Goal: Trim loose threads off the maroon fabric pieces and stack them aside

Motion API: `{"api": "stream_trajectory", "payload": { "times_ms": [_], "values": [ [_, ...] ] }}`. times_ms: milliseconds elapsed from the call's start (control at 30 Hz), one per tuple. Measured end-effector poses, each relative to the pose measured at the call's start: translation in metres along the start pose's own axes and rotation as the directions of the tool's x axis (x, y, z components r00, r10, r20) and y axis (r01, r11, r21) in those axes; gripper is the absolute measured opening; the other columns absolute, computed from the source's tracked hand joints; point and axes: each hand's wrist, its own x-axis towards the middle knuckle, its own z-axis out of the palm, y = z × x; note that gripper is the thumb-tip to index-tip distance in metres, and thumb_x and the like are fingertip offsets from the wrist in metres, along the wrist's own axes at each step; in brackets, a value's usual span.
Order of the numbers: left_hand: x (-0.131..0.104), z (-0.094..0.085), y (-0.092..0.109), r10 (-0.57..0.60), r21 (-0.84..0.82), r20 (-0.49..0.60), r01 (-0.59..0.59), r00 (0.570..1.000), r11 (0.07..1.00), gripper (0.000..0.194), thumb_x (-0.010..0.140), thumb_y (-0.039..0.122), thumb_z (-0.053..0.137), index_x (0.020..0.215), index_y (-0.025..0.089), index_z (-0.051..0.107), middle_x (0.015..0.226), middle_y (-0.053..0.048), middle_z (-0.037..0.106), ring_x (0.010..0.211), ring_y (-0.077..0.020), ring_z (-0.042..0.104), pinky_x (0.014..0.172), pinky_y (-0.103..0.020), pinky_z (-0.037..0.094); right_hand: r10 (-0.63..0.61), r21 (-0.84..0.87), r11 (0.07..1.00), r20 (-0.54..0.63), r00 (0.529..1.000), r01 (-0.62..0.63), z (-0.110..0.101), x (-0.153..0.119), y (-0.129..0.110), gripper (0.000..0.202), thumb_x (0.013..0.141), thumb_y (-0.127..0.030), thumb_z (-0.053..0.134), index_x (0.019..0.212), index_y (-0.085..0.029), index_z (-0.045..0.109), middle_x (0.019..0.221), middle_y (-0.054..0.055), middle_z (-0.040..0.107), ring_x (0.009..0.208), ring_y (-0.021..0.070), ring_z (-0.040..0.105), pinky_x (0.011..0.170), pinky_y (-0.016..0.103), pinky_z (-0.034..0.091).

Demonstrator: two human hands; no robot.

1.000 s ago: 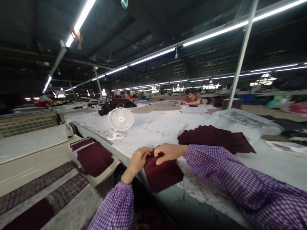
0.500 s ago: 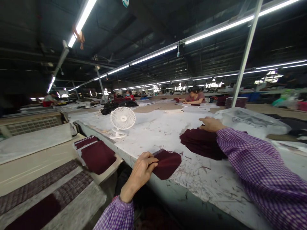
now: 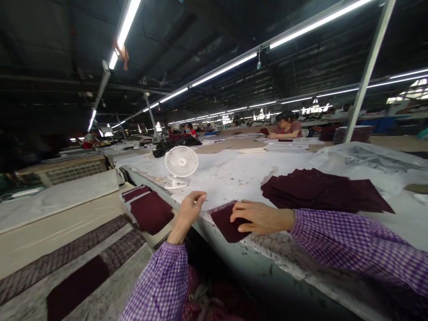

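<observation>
A small maroon fabric piece [image 3: 227,229] with a speckled pale strip along its far edge lies at the front edge of the white table [image 3: 230,167]. My right hand [image 3: 257,216] rests on this piece from the right, thumb and fingers apart on the cloth. Left of it, my left hand [image 3: 189,209] is raised near the table edge, apart from the piece. Its thumb and fingertips are pinched together; anything between them is too small to make out. Behind my right hand spreads a fanned pile of maroon fabric pieces [image 3: 321,191].
A white clip fan [image 3: 181,162] stands beyond my left hand. Lower on the left, a cream board [image 3: 83,207] bears a maroon fabric stack [image 3: 152,211] and patterned strips. Clear plastic sheeting [image 3: 361,158] lies at right. A co-worker [image 3: 289,127] leans over the table farther back.
My right hand has come from the fabric pile onto the small maroon piece. My left hand has let go of that piece and moved up and away. The view has turned slightly left.
</observation>
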Motion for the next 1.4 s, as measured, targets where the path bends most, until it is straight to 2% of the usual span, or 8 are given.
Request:
{"api": "stream_trajectory", "payload": {
  "times_ms": [167,367,533,767,967,1033,1167,1400],
  "values": [
    [0.012,0.030,0.026,-0.064,0.452,0.328,-0.097,0.942,0.887,0.041,0.085,0.047,0.040,0.075,0.015,0.065,0.081,-0.009,0.064,0.082,-0.0202,0.057,0.076,-0.029,0.042,-0.023,-0.015,1.000,0.037,0.999,0.024,-0.007,-0.002,-0.019,0.027,0.084,-0.030,0.055,0.107,-0.018,0.061,0.106,0.009,0.057,0.093,0.0197,0.054,0.084,0.033,0.043],
    [0.014,0.043,0.046,-0.106,0.456,0.433,-0.117,0.895,0.882,0.020,0.072,0.038,0.058,0.080,0.019,0.062,0.081,-0.004,0.064,0.078,-0.0180,0.056,0.066,-0.025,0.041,-0.045,-0.042,0.998,0.022,0.999,0.046,-0.005,-0.008,-0.027,0.030,0.086,-0.033,0.053,0.110,-0.018,0.060,0.109,0.010,0.056,0.098,0.0214,0.052,0.087,0.037,0.042],
    [0.010,0.040,0.046,-0.146,0.405,0.393,-0.028,0.908,0.914,0.025,0.068,0.030,0.061,0.090,0.019,0.062,0.087,-0.004,0.064,0.078,-0.0168,0.056,0.064,-0.023,0.040,-0.064,-0.129,0.990,-0.015,0.998,0.062,0.001,-0.009,-0.026,0.029,0.086,-0.034,0.052,0.108,-0.017,0.060,0.107,0.010,0.056,0.094,0.0224,0.052,0.086,0.039,0.042],
    [0.014,0.041,0.040,-0.116,0.101,0.421,0.081,0.900,0.992,0.005,0.066,0.021,0.060,0.067,0.016,0.061,0.057,0.003,0.052,0.054,-0.0098,0.045,0.049,-0.020,0.033,-0.103,-0.150,0.984,-0.041,0.994,0.095,0.007,-0.008,-0.027,0.027,0.085,-0.030,0.053,0.107,-0.016,0.061,0.101,0.011,0.055,0.095,0.0220,0.051,0.090,0.040,0.040],
    [0.018,0.057,0.032,0.006,-0.230,0.368,0.085,0.930,0.969,0.017,0.063,0.010,0.061,0.076,0.016,0.053,0.065,0.004,0.054,0.058,-0.0076,0.049,0.055,-0.019,0.038,-0.079,0.247,0.968,0.116,0.990,0.048,-0.014,-0.004,-0.022,0.029,0.085,-0.037,0.052,0.100,-0.016,0.064,0.085,0.005,0.063,0.077,0.0146,0.058,0.072,0.025,0.045],
    [0.018,0.064,0.030,0.021,-0.186,0.314,0.040,0.949,0.982,0.023,0.062,0.005,0.059,0.081,0.017,0.052,0.067,0.005,0.054,0.060,-0.0081,0.050,0.058,-0.019,0.040,-0.011,0.307,0.951,0.122,0.993,-0.027,-0.020,-0.003,-0.011,0.029,0.088,-0.035,0.045,0.092,-0.015,0.066,0.074,0.002,0.064,0.066,0.0119,0.058,0.065,0.022,0.043],
    [0.016,0.075,0.028,0.076,0.065,0.271,-0.097,0.960,0.993,0.024,0.068,0.007,0.057,0.088,0.018,0.054,0.073,0.002,0.059,0.069,-0.0112,0.055,0.066,-0.022,0.043,0.189,-0.019,0.981,-0.166,0.968,-0.194,-0.012,-0.002,0.023,0.026,0.088,-0.025,0.043,0.087,-0.018,0.068,0.085,0.006,0.062,0.074,0.0150,0.057,0.069,0.026,0.041],
    [0.013,0.080,0.029,0.070,0.275,0.297,-0.156,0.952,0.949,0.017,0.075,0.017,0.059,0.091,0.017,0.060,0.084,-0.004,0.065,0.084,-0.0172,0.059,0.079,-0.027,0.043,0.234,-0.139,0.957,-0.142,0.962,-0.253,0.019,-0.008,0.046,0.029,0.091,-0.030,0.041,0.108,-0.026,0.064,0.094,0.005,0.055,0.084,0.0169,0.055,0.069,0.027,0.041]
  ]
}}
